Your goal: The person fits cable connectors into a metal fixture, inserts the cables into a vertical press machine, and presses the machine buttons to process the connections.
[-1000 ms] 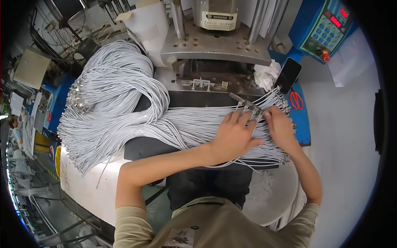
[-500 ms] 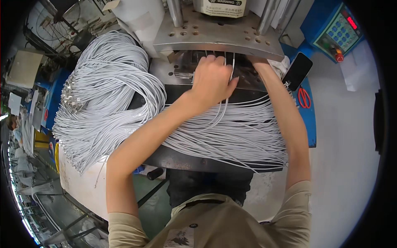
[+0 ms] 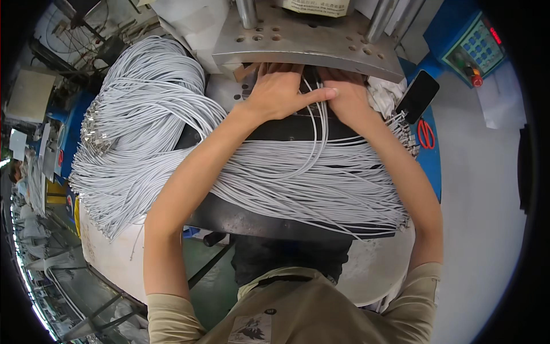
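Both of my hands reach under the thick steel plate (image 3: 309, 50) of a press. My left hand (image 3: 278, 92) lies on the left part of the metal bed, fingers stretched forward and thumb pointing right across a few white cables (image 3: 316, 123). Close beside it my right hand (image 3: 346, 94) reaches forward on the right, its fingers extended; the fingertips of both hands are hidden by the plate. The cables run out between the hands and curve down toward a wide spread of white cables (image 3: 309, 189) under my forearms. What lies at their far ends is hidden.
A large looped bundle of white cables (image 3: 152, 80) sits at the left. To the right are a phone (image 3: 418, 96), red-handled scissors (image 3: 425, 134), a white cloth (image 3: 382, 94), cable ends with metal connectors (image 3: 408, 135) and a blue control box (image 3: 472, 49). Steel posts (image 3: 381, 20) rise from the plate.
My left hand has shifted left off the cables and flattened, thumb out. My right hand, hidden under the plate before, has drawn back partly into sight beside the cables.
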### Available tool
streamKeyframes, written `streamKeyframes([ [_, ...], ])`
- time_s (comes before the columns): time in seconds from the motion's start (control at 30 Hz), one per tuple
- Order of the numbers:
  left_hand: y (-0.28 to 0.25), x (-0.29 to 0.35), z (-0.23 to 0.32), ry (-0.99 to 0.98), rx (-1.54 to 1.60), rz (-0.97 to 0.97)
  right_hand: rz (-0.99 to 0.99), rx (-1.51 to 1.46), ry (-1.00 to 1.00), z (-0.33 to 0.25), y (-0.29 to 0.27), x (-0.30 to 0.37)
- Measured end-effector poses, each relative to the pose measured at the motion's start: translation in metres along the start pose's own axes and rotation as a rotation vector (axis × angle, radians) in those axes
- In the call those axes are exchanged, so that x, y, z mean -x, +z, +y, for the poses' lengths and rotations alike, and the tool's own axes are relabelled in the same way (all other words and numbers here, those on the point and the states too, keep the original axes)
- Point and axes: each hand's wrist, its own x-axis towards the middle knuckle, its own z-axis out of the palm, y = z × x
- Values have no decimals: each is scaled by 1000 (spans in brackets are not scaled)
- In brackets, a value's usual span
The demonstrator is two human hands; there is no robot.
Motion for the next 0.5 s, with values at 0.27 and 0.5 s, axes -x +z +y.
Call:
streamKeyframes([
  [0.27,-10,5,7,78,-233,-43,-99,106,-58,-10,-21,-11],
  [0.5,-82,163,143,328,307,-821,-274,-491,-117,-83,-141,149],
])
